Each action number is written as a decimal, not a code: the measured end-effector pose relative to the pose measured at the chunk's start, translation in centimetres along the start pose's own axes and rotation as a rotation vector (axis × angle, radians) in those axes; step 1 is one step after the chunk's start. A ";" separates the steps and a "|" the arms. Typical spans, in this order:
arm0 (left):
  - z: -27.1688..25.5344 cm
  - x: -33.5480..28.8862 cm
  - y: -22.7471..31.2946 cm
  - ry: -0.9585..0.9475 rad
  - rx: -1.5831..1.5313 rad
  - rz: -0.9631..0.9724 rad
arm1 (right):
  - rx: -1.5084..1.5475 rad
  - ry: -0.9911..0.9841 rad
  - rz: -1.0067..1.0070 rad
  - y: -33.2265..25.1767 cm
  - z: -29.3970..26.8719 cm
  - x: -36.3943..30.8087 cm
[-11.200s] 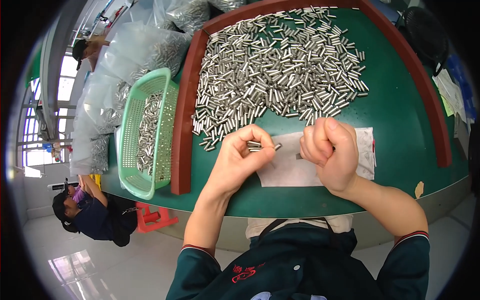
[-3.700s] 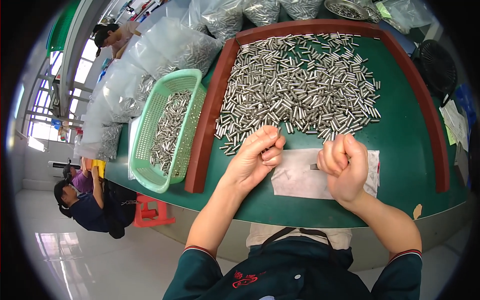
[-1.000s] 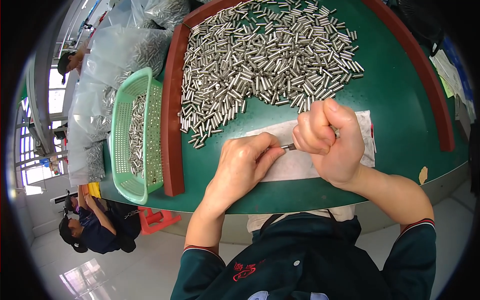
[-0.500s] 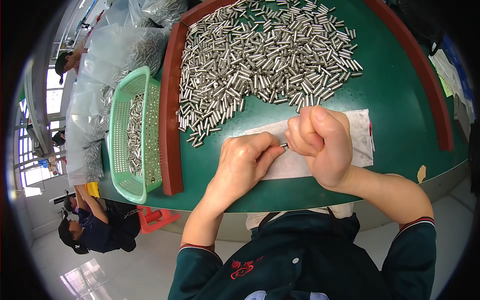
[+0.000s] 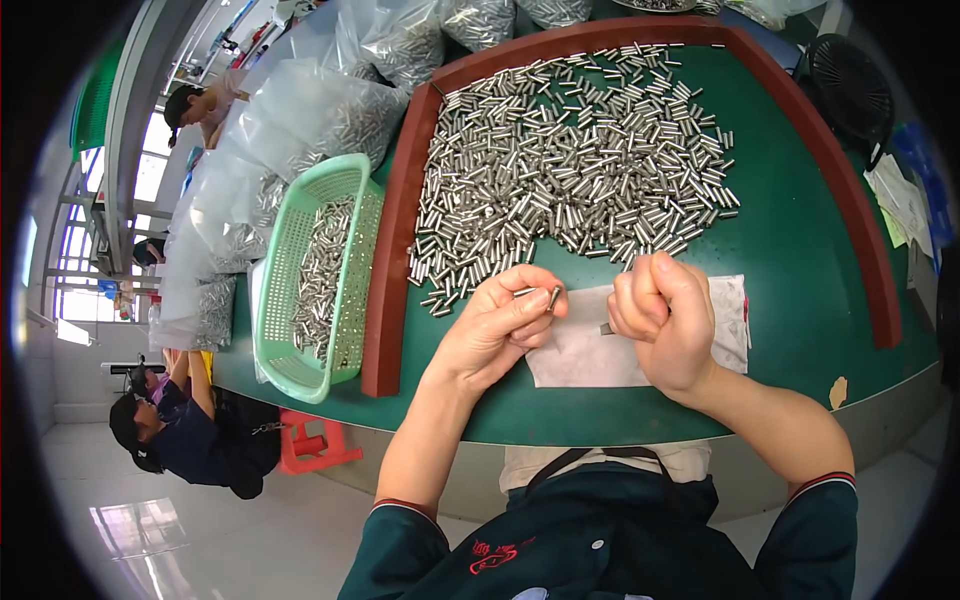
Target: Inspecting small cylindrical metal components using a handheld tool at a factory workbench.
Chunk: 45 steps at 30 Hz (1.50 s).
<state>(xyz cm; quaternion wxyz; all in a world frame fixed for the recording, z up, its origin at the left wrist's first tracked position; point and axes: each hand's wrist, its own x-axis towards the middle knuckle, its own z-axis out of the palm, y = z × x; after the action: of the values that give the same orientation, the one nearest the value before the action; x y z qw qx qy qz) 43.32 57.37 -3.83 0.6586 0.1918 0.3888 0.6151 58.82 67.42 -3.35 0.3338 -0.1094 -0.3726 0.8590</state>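
My left hand is turned partly palm up, its thumb and fingers closed on short, shiny metal pins; one metal pin stands at the fingertips. To its right my right hand is curled into a fist over a white cloth. A small dark metal end pokes out from the fist's left side; the rest of what it holds is hidden. Beyond both hands spreads a heap of loose metal pins on the green tabletop.
A reddish-brown wooden border frames the heap. Left of it stands a light green basket holding more pins. Clear plastic bags of pins line the far left. A black fan sits at far right. Other people work at left.
My hands, close together before, have come apart. The left hand has rolled to show its palm side and pins at its fingertips. My view has shifted, showing more of the far table.
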 end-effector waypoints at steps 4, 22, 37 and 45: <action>0.1 0.0 0.0 0.032 0.007 0.008 | -0.001 -0.002 -0.005 0.1 0.0 0.1; -0.6 0.2 0.9 0.257 0.295 0.249 | -0.029 0.000 0.005 -0.1 -0.1 0.3; 0.7 1.9 -0.2 0.621 1.672 0.508 | -0.024 0.019 0.009 -0.2 0.0 0.4; 2.7 0.0 -0.8 0.148 1.512 0.320 | 0.018 0.040 -0.012 -0.5 -0.5 0.6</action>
<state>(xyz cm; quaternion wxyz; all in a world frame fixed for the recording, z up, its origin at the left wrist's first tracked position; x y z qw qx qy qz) 45.82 57.84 -2.71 0.2243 0.6011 0.7136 0.2814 58.82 68.37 -3.26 0.3476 -0.1214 -0.3588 0.8578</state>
